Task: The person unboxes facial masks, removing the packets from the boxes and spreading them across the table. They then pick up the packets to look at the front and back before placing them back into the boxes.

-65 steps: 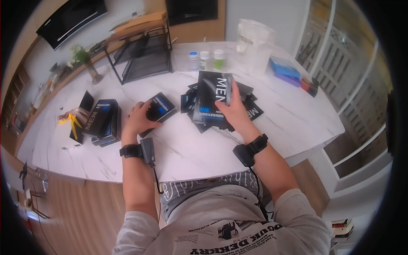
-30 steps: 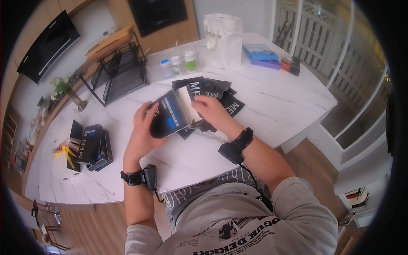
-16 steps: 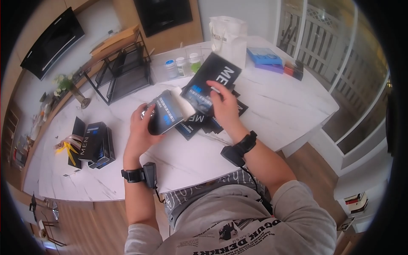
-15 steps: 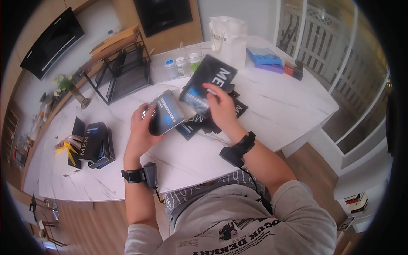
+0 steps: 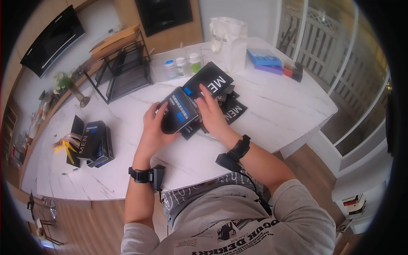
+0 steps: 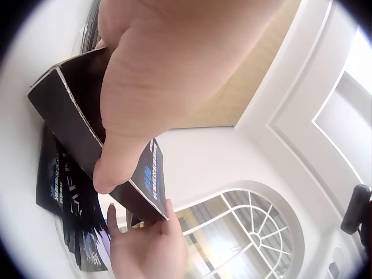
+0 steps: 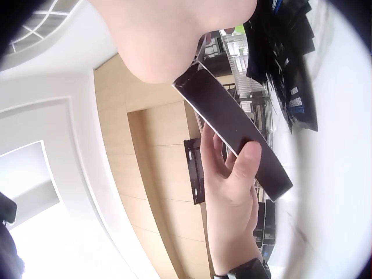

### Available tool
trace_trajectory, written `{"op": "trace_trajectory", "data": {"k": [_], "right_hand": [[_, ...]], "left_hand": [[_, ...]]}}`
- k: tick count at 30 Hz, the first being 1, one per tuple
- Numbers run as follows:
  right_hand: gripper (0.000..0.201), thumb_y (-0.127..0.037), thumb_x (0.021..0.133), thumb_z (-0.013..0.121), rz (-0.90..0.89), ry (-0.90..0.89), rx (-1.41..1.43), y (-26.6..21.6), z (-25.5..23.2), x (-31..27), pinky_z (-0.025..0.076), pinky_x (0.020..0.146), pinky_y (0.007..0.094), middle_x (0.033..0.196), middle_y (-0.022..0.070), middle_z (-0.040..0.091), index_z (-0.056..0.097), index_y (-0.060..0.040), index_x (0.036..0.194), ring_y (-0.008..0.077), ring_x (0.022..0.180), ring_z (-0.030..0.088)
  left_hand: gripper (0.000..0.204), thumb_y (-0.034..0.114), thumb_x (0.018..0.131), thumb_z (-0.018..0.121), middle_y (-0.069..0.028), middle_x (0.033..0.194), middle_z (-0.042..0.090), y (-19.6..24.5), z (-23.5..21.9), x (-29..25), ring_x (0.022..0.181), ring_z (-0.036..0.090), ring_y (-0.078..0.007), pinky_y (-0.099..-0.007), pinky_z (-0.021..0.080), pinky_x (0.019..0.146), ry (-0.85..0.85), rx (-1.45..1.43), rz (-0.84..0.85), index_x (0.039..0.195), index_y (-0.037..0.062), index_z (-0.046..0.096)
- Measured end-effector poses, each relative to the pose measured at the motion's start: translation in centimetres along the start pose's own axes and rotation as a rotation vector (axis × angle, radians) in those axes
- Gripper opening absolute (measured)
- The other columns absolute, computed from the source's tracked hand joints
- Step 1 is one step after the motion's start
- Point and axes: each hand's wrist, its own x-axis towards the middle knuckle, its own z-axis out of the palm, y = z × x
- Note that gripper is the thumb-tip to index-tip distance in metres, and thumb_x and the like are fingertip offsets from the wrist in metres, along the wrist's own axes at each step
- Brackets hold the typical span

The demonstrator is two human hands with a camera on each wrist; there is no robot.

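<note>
The left hand [image 5: 154, 127] grips a black box [image 5: 180, 111] with blue lettering, thumb along one narrow side and fingers over the far side. Beside the box's right end, the right hand [image 5: 212, 114] holds a black MEN packet [image 5: 208, 76] by its lower part, against the box's end. Several more black packets [image 5: 235, 111] lie fanned on the table below. In the left wrist view the left thumb presses the box's side [image 6: 70, 116]. The right wrist view shows the box [image 7: 232, 125] tilted; the packet's lower end is hidden.
Black MEN boxes [image 5: 94, 142] and an open box with a yellow ribbon [image 5: 68, 149] stand at the left. Behind are a mesh rack [image 5: 127, 76], bottles [image 5: 180, 67] in a clear tray, a white bag [image 5: 231, 49], and blue and purple boxes [image 5: 265, 59].
The right hand has lowered the packet and brought it left against the box end. The left hand has moved the box slightly right toward it.
</note>
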Motion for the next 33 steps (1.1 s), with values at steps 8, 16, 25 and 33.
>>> {"op": "trace_trajectory", "data": {"k": [8,16,25,33], "right_hand": [[0.067,-0.021,0.096,0.061,-0.079,-0.24,0.057,-0.6,0.1,-0.3,0.034,0.11,0.0402,0.145,0.0278,0.041,0.027,-0.0024,0.151,0.0352,0.134,0.042],[0.06,-0.011,0.095,0.06,0.052,-0.072,-0.024,1.9,-0.5,0.6,0.05,0.087,0.0341,0.115,0.0155,0.064,0.033,-0.0026,0.148,0.025,0.098,0.064],[0.034,-0.015,0.098,0.056,-0.237,-0.173,-0.161,0.5,-0.4,0.2,0.046,0.093,0.0359,0.118,0.0183,0.06,0.058,0.0011,0.128,0.0304,0.106,0.059],[0.03,-0.015,0.097,0.058,-0.082,-0.167,-0.076,-0.8,-0.7,0.1,0.047,0.091,0.0364,0.116,0.017,0.061,0.062,0.0016,0.121,0.0317,0.106,0.059]], "left_hand": [[0.1,0.014,0.058,0.089,-0.0178,0.147,0.035,-0.7,-0.2,0.1,0.134,0.038,-0.0373,-0.043,0.039,0.11,0.062,-0.028,-0.055,0.146,0.0093,0.041],[0.101,0.012,0.057,0.088,-0.0183,0.147,0.036,-0.8,-0.2,0.0,0.134,0.038,-0.0387,-0.0436,0.038,0.111,0.055,-0.007,-0.025,0.146,0.0097,0.04],[0.102,0.011,0.056,0.088,-0.0185,0.147,0.035,-0.6,-0.6,-0.1,0.135,0.037,-0.0392,-0.0442,0.039,0.11,0.045,-0.011,-0.023,0.146,0.0103,0.041],[0.101,0.011,0.056,0.088,-0.0183,0.149,0.034,-1.0,-0.7,-0.1,0.135,0.037,-0.0389,-0.0442,0.038,0.111,0.053,-0.058,-0.015,0.146,0.011,0.041]]}}
